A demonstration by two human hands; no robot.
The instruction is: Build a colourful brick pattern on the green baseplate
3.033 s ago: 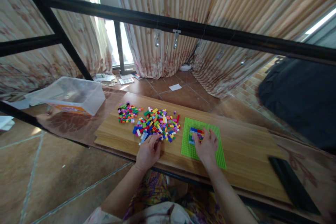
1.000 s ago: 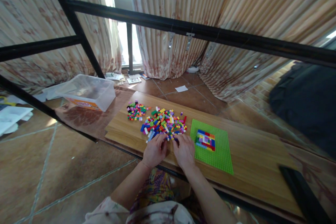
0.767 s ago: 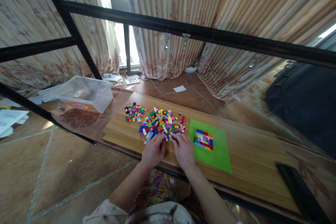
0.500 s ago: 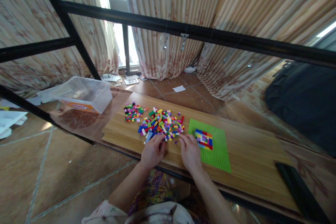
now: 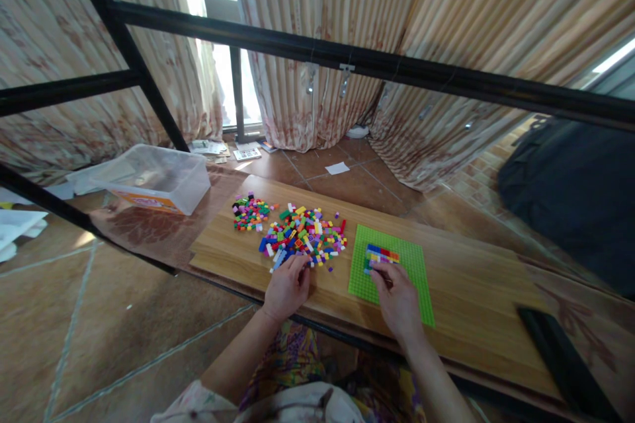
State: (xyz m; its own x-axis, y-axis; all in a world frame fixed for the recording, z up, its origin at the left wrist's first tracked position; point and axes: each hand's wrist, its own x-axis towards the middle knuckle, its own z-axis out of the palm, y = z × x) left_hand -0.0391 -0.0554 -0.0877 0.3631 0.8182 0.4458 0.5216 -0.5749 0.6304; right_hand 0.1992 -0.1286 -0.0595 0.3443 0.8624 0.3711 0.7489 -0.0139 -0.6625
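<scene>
A wooden board lies in front of me. On it sits a green baseplate with a small patch of coloured bricks built on it. My right hand rests on the baseplate, fingers pinched at the near edge of the brick patch; anything between the fingertips is too small to make out. To the left is a pile of loose coloured bricks and a smaller pile. My left hand lies curled at the near edge of the big pile, its fingertips touching the bricks.
A clear plastic tub stands at the left on a patterned surface. Black metal bars cross the view above the board. A dark flat object lies at the right. Curtains hang behind, with papers on the tiled floor.
My right hand has moved from the edge of the loose pile rightward onto the green baseplate, to the brick patch. My left hand has stayed at the pile.
</scene>
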